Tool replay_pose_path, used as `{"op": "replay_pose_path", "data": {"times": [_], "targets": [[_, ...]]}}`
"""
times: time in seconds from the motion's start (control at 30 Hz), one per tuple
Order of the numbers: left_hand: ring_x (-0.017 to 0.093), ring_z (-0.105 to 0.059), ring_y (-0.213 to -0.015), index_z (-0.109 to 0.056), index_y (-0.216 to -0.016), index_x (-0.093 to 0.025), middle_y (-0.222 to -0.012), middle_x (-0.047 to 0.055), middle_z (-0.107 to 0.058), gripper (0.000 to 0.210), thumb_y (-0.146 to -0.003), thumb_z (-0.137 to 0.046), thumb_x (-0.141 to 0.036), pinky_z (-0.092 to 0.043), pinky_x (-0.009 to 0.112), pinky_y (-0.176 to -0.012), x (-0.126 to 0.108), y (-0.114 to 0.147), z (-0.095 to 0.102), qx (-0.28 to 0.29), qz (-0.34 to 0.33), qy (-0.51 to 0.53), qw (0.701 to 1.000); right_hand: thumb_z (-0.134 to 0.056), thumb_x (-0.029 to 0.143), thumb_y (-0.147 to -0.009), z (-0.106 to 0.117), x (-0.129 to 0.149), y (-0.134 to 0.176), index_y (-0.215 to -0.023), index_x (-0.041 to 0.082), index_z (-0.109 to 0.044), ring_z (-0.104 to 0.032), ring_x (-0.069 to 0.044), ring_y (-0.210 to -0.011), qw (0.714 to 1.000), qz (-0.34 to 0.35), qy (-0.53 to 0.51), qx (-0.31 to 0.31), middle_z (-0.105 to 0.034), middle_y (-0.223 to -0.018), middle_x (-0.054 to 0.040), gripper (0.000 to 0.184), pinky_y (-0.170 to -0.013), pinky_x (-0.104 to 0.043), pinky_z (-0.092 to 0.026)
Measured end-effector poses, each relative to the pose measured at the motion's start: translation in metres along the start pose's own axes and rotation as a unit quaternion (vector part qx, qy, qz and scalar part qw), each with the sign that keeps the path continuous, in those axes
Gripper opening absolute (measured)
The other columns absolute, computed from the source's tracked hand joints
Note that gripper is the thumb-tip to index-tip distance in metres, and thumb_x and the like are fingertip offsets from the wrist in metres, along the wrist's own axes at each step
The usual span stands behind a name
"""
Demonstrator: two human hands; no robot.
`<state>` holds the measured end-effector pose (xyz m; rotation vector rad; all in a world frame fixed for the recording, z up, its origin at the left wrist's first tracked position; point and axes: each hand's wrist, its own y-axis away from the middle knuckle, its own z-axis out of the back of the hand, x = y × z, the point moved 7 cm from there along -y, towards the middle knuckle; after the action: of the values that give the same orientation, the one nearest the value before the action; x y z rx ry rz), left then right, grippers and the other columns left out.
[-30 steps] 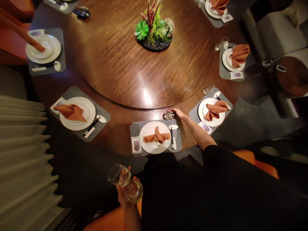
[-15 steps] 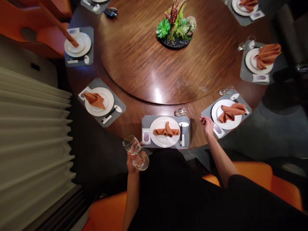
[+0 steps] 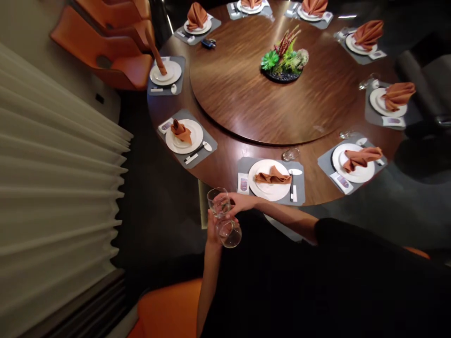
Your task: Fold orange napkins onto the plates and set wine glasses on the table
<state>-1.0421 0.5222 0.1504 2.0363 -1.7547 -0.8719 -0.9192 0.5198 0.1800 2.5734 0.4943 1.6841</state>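
My left hand (image 3: 213,231) is closed around two clear glasses in front of the table's near edge. The upper glass (image 3: 215,196) has its rim tilted up and to the left. Beneath it, the lower glass (image 3: 231,234) overlaps my left palm. Reaching across from the right, my right hand (image 3: 242,202) has its fingers closed at the upper glass, though the glass partly hides the fingertips. Just beyond my hands lies a place setting with a white plate (image 3: 255,188) and a folded orange napkin (image 3: 273,176).
Another glass (image 3: 291,154) stands behind the near setting on the round wooden table (image 3: 243,152). A plant arrangement (image 3: 284,63) sits on the turntable (image 3: 225,89). Several orange chairs (image 3: 123,61) stand at left, beside a pale curtain (image 3: 59,188).
My right hand has moved left from beside the right-hand setting to the glasses in my left hand. The camera view has shifted, so the table appears farther right.
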Motion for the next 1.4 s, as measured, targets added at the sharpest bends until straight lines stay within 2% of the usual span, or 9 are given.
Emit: {"op": "replay_pose_path", "data": {"times": [0.17,0.27,0.4,0.63,0.87,1.03,1.13,1.3,1.4], "targets": [[0.029,-0.081,-0.085,-0.058,-0.155,-0.017,-0.133,0.022,-0.077,0.081,-0.104,-0.040,-0.077,-0.068,0.047,-0.080,-0.067,0.033,0.040,0.033,0.017,-0.016,0.999,-0.107,0.041,-0.060,0.009,-0.003,-0.062,-0.134,0.022,-0.063,-0.073,-0.021,-0.110,0.989,0.080,-0.025,-0.122,-0.075,-0.122,-0.0054,0.088,-0.104,-0.037,-0.059],[0.028,-0.082,-0.094,-0.046,-0.167,-0.023,-0.150,0.022,-0.068,0.076,-0.107,-0.037,-0.070,-0.065,0.048,-0.090,-0.108,0.033,0.056,0.053,0.032,-0.018,0.998,-0.102,0.048,-0.065,0.095,0.000,-0.082,-0.127,0.024,-0.065,-0.071,-0.023,-0.113,0.931,0.117,0.021,-0.344,-0.075,-0.121,-0.0057,0.077,-0.112,-0.044,-0.055],[0.029,-0.079,-0.114,-0.034,-0.174,-0.030,-0.154,0.020,-0.066,0.075,-0.108,-0.035,-0.067,-0.057,0.052,-0.110,-0.175,0.017,0.091,0.044,0.031,-0.023,0.998,-0.096,0.047,-0.064,0.240,-0.008,-0.099,-0.122,0.021,-0.064,-0.068,-0.028,-0.112,0.772,0.072,0.136,-0.616,-0.074,-0.123,-0.0101,0.071,-0.114,-0.050,-0.053],[0.029,-0.076,-0.128,-0.033,-0.175,-0.036,-0.159,0.016,-0.065,0.065,-0.113,-0.029,-0.054,-0.056,0.049,-0.113,-0.341,-0.012,0.133,0.052,0.006,-0.021,0.998,-0.085,0.038,-0.068,0.385,-0.032,-0.179,-0.134,0.017,-0.064,-0.061,-0.031,-0.125,0.659,0.005,0.241,-0.713,-0.070,-0.138,-0.0163,0.072,-0.117,-0.047,-0.050],[0.028,-0.071,-0.138,-0.038,-0.174,-0.036,-0.166,0.014,-0.059,0.067,-0.113,-0.023,-0.058,-0.053,0.048,-0.119,-0.471,-0.048,0.107,0.113,-0.002,0.018,0.993,-0.080,0.055,-0.073,0.388,-0.040,-0.207,-0.140,0.018,-0.063,-0.056,-0.040,-0.132,0.582,-0.143,0.246,-0.762,-0.064,-0.146,-0.0215,0.078,-0.118,-0.058,-0.044],[0.028,-0.077,-0.127,-0.045,-0.171,-0.029,-0.152,0.018,-0.071,0.066,-0.112,-0.029,-0.053,-0.054,0.049,-0.117,-0.521,-0.104,0.097,0.063,0.050,-0.004,0.997,-0.077,0.050,-0.074,0.373,-0.029,-0.215,-0.150,0.019,-0.054,-0.057,-0.037,-0.135,0.584,-0.105,0.236,-0.769,-0.063,-0.150,-0.0199,0.085,-0.122,-0.057,-0.044],[0.029,-0.078,-0.121,-0.044,-0.170,-0.028,-0.146,0.018,-0.074,0.066,-0.109,-0.042,-0.053,-0.054,0.050,-0.117,-0.555,-0.132,0.100,-0.007,0.086,-0.035,0.996,-0.072,0.045,-0.073,0.345,-0.016,-0.210,-0.153,0.014,-0.049,-0.062,-0.038,-0.126,0.559,-0.103,0.200,-0.798,-0.064,-0.143,-0.0217,0.089,-0.117,-0.060,-0.048],[0.028,-0.075,-0.127,-0.047,-0.168,-0.026,-0.148,0.018,-0.072,0.066,-0.106,-0.051,-0.047,-0.048,0.050,-0.123,-0.646,-0.172,0.094,-0.067,0.082,-0.051,0.993,-0.060,0.043,-0.085,0.256,0.059,-0.250,-0.143,0.016,-0.055,-0.063,-0.037,-0.116,0.429,-0.065,0.225,-0.872,-0.062,-0.128,-0.0190,0.064,-0.112,-0.062,-0.052],[0.027,-0.071,-0.136,-0.055,-0.162,-0.024,-0.155,0.018,-0.067,0.058,-0.107,-0.053,-0.042,-0.048,0.047,-0.124,-0.713,-0.197,0.072,-0.058,0.032,-0.060,0.996,-0.068,0.049,-0.091,0.211,0.125,-0.369,-0.137,0.022,-0.059,-0.064,-0.033,-0.105,0.556,0.014,0.222,-0.801,-0.065,-0.120,-0.0145,0.054,-0.101,-0.056,-0.058]]}}
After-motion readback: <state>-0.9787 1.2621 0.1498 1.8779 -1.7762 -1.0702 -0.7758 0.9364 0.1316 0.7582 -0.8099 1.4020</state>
